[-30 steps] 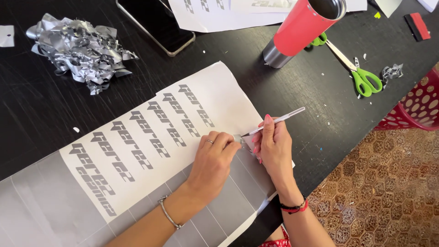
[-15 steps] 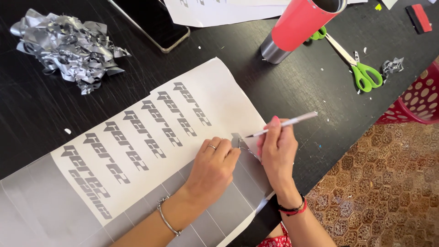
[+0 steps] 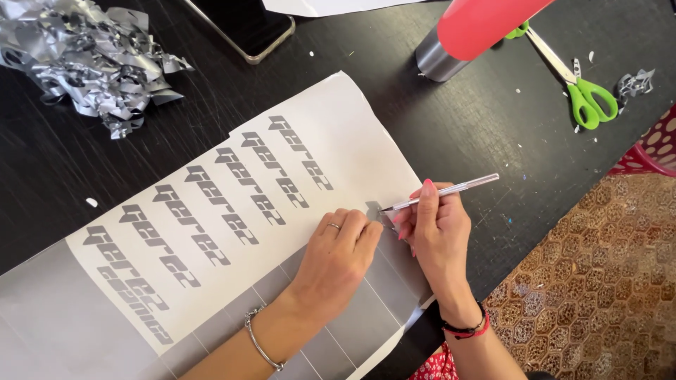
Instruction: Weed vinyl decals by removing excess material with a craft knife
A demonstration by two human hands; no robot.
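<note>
head view, right hand [image 3: 438, 232] pinching silver craft knife [image 3: 442, 191] (tip down), left hand [image 3: 336, 255] flat on vinyl sheet [image 3: 211, 211]

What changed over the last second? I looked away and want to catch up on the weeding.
The right hand tipped the silver tool flatter, its point now lifting a small grey scrap at the sheet edge. The left hand stayed pressed flat beside it. The scissors, foil heap and red roll lie as before.
</note>
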